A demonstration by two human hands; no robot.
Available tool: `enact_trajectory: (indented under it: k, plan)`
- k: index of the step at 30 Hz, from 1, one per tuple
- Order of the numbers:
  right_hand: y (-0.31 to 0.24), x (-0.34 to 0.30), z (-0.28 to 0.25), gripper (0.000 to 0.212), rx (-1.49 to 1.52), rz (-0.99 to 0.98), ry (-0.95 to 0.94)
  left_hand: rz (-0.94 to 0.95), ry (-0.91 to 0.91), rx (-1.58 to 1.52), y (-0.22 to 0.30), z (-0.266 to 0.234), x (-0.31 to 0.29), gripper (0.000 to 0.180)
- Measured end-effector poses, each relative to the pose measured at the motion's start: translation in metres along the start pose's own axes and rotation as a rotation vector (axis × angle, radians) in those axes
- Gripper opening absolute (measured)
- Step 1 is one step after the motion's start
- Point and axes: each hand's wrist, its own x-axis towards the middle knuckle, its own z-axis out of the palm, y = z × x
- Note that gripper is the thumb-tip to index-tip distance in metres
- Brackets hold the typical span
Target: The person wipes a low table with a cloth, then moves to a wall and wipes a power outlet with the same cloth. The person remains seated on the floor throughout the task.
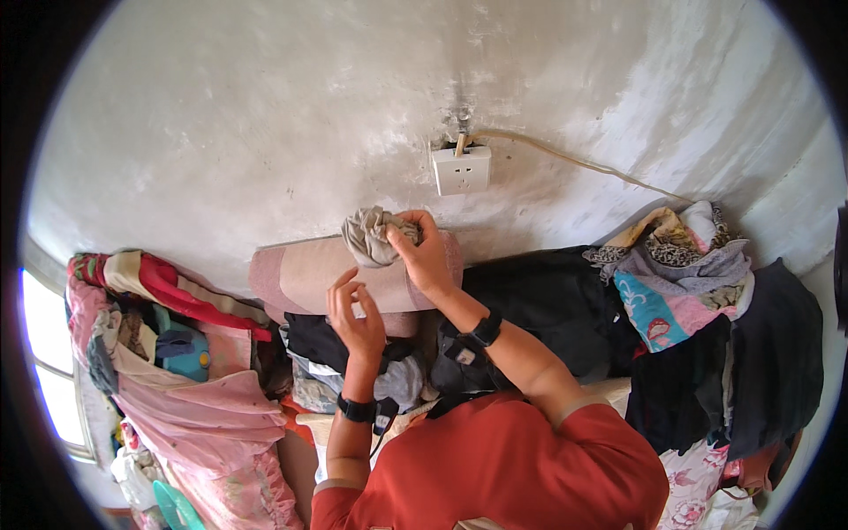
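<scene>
My right hand (427, 258) grips a bunched-up grey-beige cloth (364, 237), its thumb and fingers closed on the right side of it. The cloth is crumpled into a ball, so I cannot tell what kind of piece it is. It is held over a pale pink and beige folded blanket or mat (322, 276) against the wall. Below the cloth and apart from it is my left hand (357, 318), its fingers loosely bent and spread, holding nothing. Under that hand lie dark and grey folded clothes (322, 344). Both wrists wear black straps.
Pink fabric (199, 415) drapes at the left, with a blue object (185, 353) among clothes. Black cloth (548, 300) spreads right of the blanket. Farther right sits a heap of mixed garments (680, 265). A white wall socket (462, 170) with a cable (565, 157) is above.
</scene>
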Motion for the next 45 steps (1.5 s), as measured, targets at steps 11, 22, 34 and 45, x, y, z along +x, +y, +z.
enact_trajectory:
  k: [11, 22, 34, 45]
  plan:
    - [0.061, -0.039, 0.013, 0.026, 0.336, 0.214, 0.028, -0.101, 0.004, 0.049, -0.058, -0.069, -0.049, 0.003]
    - [0.070, -0.093, -0.023, 0.011, 0.589, 0.225, 0.311, -0.079, -0.366, -0.291, -0.104, -0.061, -0.054, 0.009]
    - [0.038, -0.194, -0.114, 0.017, 0.553, -0.034, 0.852, -0.136, -1.006, -0.756, -0.083, 0.100, -0.042, 0.043]
    - [0.025, -0.191, -0.151, 0.015, 0.780, 0.038, 0.772, -0.792, -1.055, -1.145, -0.105, 0.179, -0.013, 0.046]
